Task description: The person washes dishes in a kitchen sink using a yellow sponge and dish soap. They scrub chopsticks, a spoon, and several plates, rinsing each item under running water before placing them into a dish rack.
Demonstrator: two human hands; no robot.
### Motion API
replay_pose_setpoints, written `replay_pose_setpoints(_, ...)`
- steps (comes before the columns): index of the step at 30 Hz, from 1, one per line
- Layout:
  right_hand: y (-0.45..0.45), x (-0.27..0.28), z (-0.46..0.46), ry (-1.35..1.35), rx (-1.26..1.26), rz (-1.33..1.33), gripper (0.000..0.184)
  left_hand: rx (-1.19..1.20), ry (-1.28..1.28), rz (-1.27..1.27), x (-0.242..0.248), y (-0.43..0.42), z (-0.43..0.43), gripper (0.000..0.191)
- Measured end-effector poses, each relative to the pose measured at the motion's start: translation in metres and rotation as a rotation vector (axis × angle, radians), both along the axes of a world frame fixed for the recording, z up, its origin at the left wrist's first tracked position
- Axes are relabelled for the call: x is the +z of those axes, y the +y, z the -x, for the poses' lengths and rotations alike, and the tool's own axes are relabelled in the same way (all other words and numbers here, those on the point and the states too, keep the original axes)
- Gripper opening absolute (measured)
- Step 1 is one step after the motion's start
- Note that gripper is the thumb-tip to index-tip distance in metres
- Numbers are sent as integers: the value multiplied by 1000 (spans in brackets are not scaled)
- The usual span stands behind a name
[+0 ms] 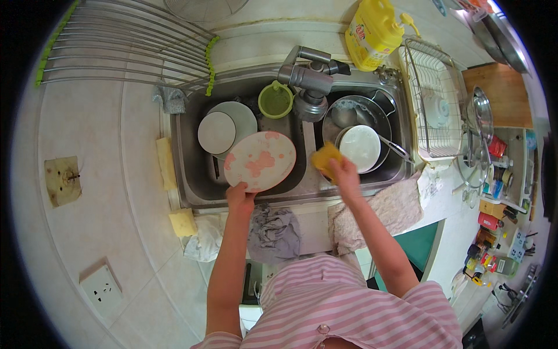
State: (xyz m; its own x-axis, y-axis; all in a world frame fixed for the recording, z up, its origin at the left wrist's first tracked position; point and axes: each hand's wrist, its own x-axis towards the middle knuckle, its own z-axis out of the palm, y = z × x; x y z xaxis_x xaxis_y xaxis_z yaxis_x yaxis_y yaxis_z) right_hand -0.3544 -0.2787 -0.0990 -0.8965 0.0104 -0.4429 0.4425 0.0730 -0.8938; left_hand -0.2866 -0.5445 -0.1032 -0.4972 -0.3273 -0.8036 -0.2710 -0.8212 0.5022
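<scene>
My left hand grips the near rim of a white plate with pink blotches, tilted over the left sink basin. In my right hand is a yellow sponge, held above the near end of the divider between the basins. Under the plate's far left side sit a white bowl or dish and a larger pale plate. The right basin holds a metal pan with soapy water, a ladle and stacked white bowls.
A grey faucet reaches over the divider, near a green cup. Behind stands a yellow detergent jug. To the right is a wire dish rack; a roll-up metal rack overhangs the left. Cloths lie along the front edge.
</scene>
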Motion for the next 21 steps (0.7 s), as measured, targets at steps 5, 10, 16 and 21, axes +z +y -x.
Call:
replay_pose_setpoints(5,70,-8,17,209,-68,-434,27,-54,-225,73,-29,15,24,47)
replay_pose_setpoints(10,78,4,30,270,55,-727,28,-81,-157,183,-32,17,28,49)
replay_pose_setpoints(16,78,-30,36,262,214,-747,27,86,84,190,-33,-13,18,49)
replay_pose_setpoints(21,53,-47,43,154,359,-759,34,322,353,141,-66,-51,35,48)
